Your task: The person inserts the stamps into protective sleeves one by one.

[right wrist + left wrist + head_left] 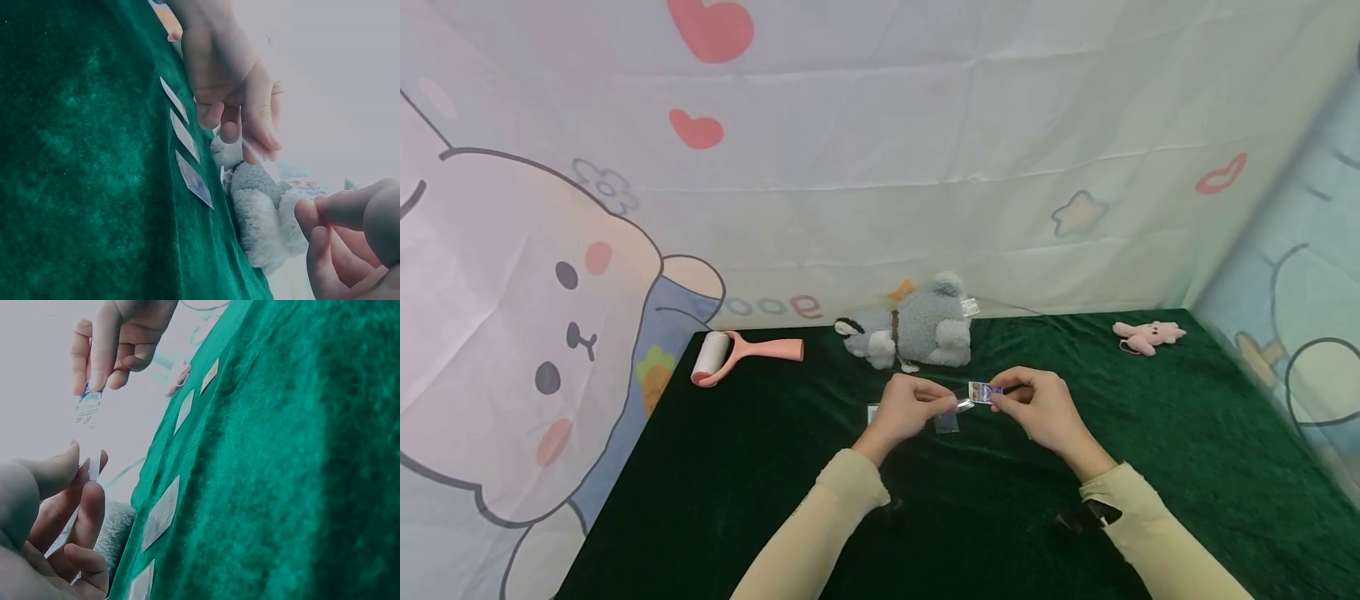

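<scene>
A small printed card (981, 392) is pinched between the thumb and fingertips of my right hand (1043, 406), above the green cloth. My left hand (912, 406), just to its left, pinches a thin clear plastic piece (94, 465), perhaps a sleeve. The card and the clear piece face each other closely; whether they touch I cannot tell. Beneath the hands a small flat packet (947, 419) lies on the cloth. The left wrist view shows several such flat pieces (161, 512) in a row, partly hidden by my left hand in the head view.
Behind the hands a grey plush toy (934, 329) lies on its side. A pink-handled lint roller (767, 349) is at the back left, and a small pink plush (1150, 336) at the back right. Green velvet cloth (1187, 467) covers the table, with a printed curtain (880, 150) behind.
</scene>
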Available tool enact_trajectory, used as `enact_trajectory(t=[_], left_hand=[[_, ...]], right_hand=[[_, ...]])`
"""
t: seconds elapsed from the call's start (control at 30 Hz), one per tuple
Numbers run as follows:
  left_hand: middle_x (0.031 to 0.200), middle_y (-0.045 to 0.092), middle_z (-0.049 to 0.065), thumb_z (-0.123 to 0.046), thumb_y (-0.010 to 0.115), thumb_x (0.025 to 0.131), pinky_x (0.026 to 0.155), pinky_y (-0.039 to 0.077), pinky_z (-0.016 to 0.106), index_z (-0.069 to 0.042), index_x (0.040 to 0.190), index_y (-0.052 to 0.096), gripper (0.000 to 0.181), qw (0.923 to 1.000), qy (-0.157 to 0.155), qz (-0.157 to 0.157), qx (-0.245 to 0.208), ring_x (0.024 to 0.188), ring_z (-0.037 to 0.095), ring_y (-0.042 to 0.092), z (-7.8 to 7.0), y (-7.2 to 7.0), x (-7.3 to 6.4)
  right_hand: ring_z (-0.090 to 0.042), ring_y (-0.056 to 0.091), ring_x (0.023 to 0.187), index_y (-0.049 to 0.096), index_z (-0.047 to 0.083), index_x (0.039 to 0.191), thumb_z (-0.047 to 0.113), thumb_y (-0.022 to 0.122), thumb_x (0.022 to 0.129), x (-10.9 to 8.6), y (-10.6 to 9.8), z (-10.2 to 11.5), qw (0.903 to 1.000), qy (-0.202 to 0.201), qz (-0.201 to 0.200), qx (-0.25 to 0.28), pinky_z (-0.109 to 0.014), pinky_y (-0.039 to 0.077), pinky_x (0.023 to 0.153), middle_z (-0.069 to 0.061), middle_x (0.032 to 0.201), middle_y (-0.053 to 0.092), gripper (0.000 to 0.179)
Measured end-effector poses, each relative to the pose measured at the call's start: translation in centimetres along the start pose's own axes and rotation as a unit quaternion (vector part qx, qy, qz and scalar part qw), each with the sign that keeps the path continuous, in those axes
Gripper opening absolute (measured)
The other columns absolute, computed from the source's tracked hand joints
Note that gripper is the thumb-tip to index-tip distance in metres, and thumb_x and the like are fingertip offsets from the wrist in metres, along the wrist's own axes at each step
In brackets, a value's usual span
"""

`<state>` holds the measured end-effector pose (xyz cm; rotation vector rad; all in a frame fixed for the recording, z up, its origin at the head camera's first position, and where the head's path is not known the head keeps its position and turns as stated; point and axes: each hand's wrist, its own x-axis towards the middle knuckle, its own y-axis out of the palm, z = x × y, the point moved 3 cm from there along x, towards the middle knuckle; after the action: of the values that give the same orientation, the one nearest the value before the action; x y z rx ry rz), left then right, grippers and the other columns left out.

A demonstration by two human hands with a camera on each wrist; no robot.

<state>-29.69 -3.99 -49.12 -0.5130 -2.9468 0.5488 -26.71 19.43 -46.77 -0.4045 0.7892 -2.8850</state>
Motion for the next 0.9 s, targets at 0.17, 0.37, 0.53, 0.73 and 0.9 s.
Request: enact_trajectory(t=[0.17, 0.37, 0.53, 0.73, 0.9], left_hand=[[0.093, 0.081, -0.004, -0.025, 0.079, 0.097, 0.08, 0.058, 0.032, -0.015, 0.097, 0.085, 0.011, 0.9998, -0.003, 0.011, -0.019, 0.089, 0.012, 0.075, 0.2, 0.14, -0.11], [0.093, 0.081, 0.002, -0.021, 0.078, 0.098, 0.077, 0.056, 0.034, -0.008, 0.099, 0.084, 0.015, 0.9983, 0.007, 0.013, -0.057, 0.088, 0.022, 0.075, 0.28, 0.07, -0.01], [0.093, 0.081, 0.001, -0.022, 0.079, 0.097, 0.078, 0.057, 0.034, -0.009, 0.099, 0.084, 0.014, 0.9982, 0.0, 0.014, -0.057, 0.089, 0.021, 0.075, 0.29, 0.08, 0.06], [0.095, 0.081, 0.001, -0.021, 0.08, 0.096, 0.088, 0.06, 0.041, -0.011, 0.099, 0.084, 0.01, 0.9976, -0.015, 0.013, -0.066, 0.092, 0.015, 0.077, 0.42, 0.26, -0.03], [0.096, 0.081, 0.002, -0.019, 0.083, 0.093, 0.092, 0.058, 0.041, -0.01, 0.098, 0.084, 0.01, 0.997, -0.024, -0.007, -0.073, 0.095, 0.015, 0.077, 0.39, 0.11, -0.08]], right_hand=[[-0.026, 0.075, 0.073, 0.075, 0.006, 0.109, 0.005, 0.075, 0.097, -0.03, -0.05, -0.12, 1.0, -0.003, -0.007, -0.002, -0.026, 0.054, 0.053, -0.011, 0.097, 0.077, 0.012], [-0.02, 0.076, 0.08, 0.075, 0.006, 0.108, 0.004, 0.076, 0.096, -0.03, -0.26, -0.13, 0.9999, -0.007, -0.007, -0.009, -0.026, 0.057, 0.066, -0.011, 0.1, 0.077, 0.012], [-0.025, 0.077, 0.081, 0.075, 0.005, 0.108, 0.003, 0.075, 0.097, 0.02, -0.33, 0.01, 0.9999, -0.013, -0.007, -0.005, -0.025, 0.057, 0.066, -0.012, 0.1, 0.076, 0.011], [-0.032, 0.077, 0.083, 0.075, 0.003, 0.108, 0.003, 0.075, 0.097, 0.0, -0.26, 0.17, 0.9997, -0.02, -0.012, 0.007, -0.024, 0.057, 0.066, -0.013, 0.1, 0.077, 0.011], [-0.03, 0.077, 0.083, 0.075, 0.004, 0.108, 0.005, 0.076, 0.097, -0.14, -0.38, 0.27, 0.9997, -0.016, -0.016, 0.012, -0.024, 0.057, 0.067, -0.012, 0.099, 0.077, 0.011]])
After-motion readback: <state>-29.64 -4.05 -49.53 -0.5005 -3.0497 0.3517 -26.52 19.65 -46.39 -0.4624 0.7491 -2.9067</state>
